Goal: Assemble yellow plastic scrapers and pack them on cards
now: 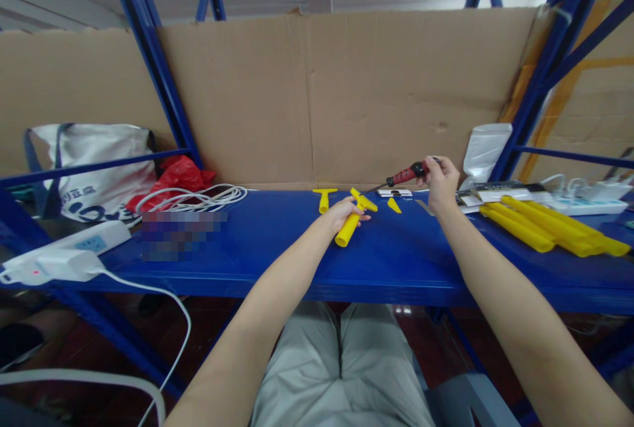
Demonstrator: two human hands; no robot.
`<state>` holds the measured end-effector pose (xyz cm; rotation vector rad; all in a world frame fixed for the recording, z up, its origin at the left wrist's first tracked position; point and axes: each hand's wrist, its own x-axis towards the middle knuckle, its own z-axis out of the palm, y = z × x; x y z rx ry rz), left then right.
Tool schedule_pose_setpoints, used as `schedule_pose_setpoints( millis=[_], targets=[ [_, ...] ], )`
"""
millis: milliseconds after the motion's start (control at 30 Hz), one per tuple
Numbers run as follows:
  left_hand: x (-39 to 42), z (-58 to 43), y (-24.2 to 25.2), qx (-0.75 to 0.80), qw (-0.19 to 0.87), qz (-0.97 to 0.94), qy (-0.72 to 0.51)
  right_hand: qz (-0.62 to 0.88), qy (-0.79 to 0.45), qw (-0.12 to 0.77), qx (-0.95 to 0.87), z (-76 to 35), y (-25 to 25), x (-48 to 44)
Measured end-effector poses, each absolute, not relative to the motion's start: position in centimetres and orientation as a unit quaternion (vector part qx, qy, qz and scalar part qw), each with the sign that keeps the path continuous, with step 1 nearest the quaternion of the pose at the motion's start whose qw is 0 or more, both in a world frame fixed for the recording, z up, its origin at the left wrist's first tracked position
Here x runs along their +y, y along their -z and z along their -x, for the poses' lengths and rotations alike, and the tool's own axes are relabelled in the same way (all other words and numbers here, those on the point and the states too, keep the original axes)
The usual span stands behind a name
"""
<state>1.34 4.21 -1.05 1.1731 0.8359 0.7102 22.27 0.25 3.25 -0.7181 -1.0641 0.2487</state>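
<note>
My left hand (345, 213) is wrapped round a yellow T-shaped scraper handle (348, 230), its tubular end tilted toward me and its wider head pointing away. In my right hand (442, 183) is a red and black screwdriver (407, 175), gripped at the back end of its handle. The screwdriver's thin shaft slants down left to the scraper's head; whether the tip touches a screw is too small to tell. A second yellow T-shaped piece (324, 200) lies just beyond my left hand. To the right of the held head sits a small flat yellow piece (393, 205).
Several yellow tubes (555, 226) lie at the right beside a white power strip (587, 206). Coiled white cable (208, 197), a red plastic bag (178, 179) and a cloth bag (104, 169) are on the left. Cardboard (371, 97) stands behind the blue table (277, 249).
</note>
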Motion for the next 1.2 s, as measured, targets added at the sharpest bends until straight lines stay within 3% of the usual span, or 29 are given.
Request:
schedule_pose_setpoints(
  millis=[500,867,1200],
  targets=[
    [3.4,-1.5,0.8,0.448,0.602,-0.558,-0.355,0.358,-0.183,0.787,-0.468,-22.4,-3.5,0.1],
    [3.2,-1.4,0.4,0.509,0.528,-0.560,-0.385,0.377,-0.404,0.698,-0.455,-22.5,-3.8,-1.0],
    [3.0,-1.4,0.4,0.511,0.513,-0.559,-0.404,0.405,-0.374,0.724,-0.415,-22.4,-3.6,-0.5]
  ],
)
